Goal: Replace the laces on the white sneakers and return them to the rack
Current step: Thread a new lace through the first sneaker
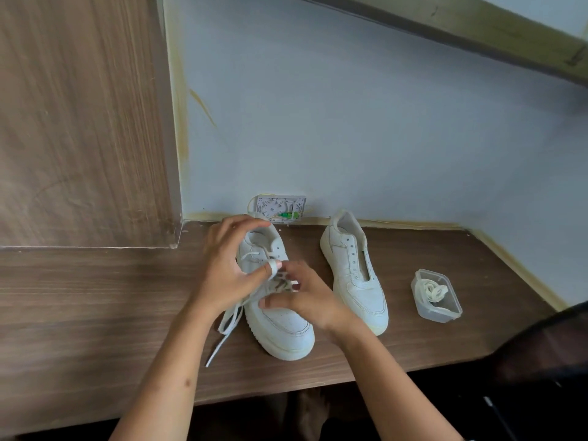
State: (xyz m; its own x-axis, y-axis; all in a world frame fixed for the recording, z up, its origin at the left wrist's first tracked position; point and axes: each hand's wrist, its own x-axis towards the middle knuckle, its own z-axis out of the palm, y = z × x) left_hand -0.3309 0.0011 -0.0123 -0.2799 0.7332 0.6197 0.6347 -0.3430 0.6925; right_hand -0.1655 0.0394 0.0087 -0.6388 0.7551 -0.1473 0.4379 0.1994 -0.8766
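Note:
Two white sneakers stand on the wooden desk point(95, 297). The left sneaker point(280, 329) points its toe toward me and carries a white lace point(227, 323). Loose lace ends trail off its left side onto the desk. My left hand point(226, 268) is over the sneaker's eyelets with the lace looped around its thumb. My right hand point(305, 297) pinches the lace at the middle of the tongue. The right sneaker point(356, 275) stands apart with no lace in its eyelets.
A clear plastic box point(437, 297) holding a coiled cream lace sits right of the sneakers. A small wall plate point(280, 210) with wires is on the wall behind. A wooden panel point(79, 122) rises at the left. A dark object point(547, 345) overlaps the desk's right front.

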